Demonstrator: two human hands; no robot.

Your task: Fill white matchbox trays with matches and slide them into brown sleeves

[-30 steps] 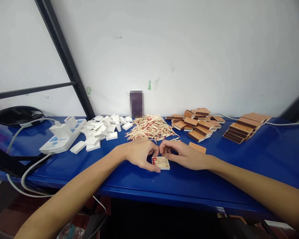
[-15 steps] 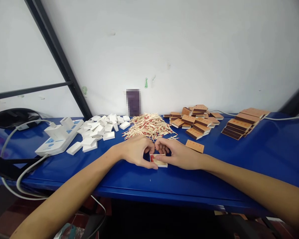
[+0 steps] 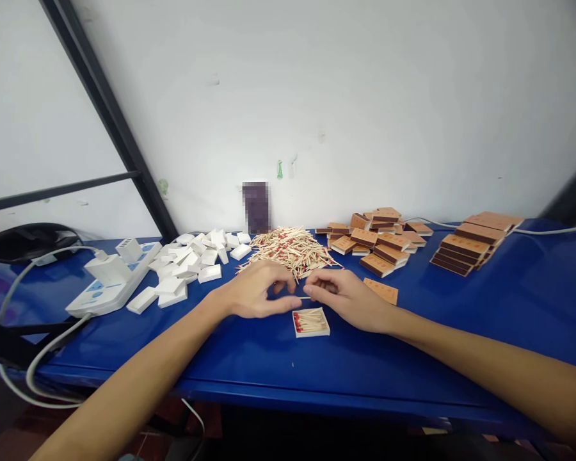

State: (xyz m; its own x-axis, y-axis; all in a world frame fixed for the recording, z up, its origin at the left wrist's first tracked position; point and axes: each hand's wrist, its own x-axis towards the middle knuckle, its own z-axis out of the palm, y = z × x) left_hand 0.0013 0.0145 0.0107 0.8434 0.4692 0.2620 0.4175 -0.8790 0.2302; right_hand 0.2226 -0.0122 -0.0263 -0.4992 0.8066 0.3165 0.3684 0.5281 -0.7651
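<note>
A white matchbox tray (image 3: 312, 332) lies on the blue table just in front of my hands, with red-headed matches lying side by side in it. My right hand (image 3: 352, 298) pinches the end of a single match (image 3: 306, 298) above the tray's far edge. Facing it, my left hand (image 3: 259, 291) has its thumb stretched out and its fingers curled apart from it, with nothing visible in its grip. The match's other end comes close to the left thumb tip; I cannot tell if they touch. Behind both hands spreads a heap of loose matches (image 3: 292, 250).
White trays (image 3: 189, 262) are piled at left, beside a power strip (image 3: 120, 282) with plugged-in adapters. Brown matchbox sleeves (image 3: 384, 237) lie heaped at right, with stacked matchboxes (image 3: 475, 240) farther right. One flat sleeve (image 3: 383, 290) lies by my right wrist.
Both hands have come off the tray of matches, which now lies free on the table. A single match now shows between them at my right fingertips. The view has tilted slightly.
</note>
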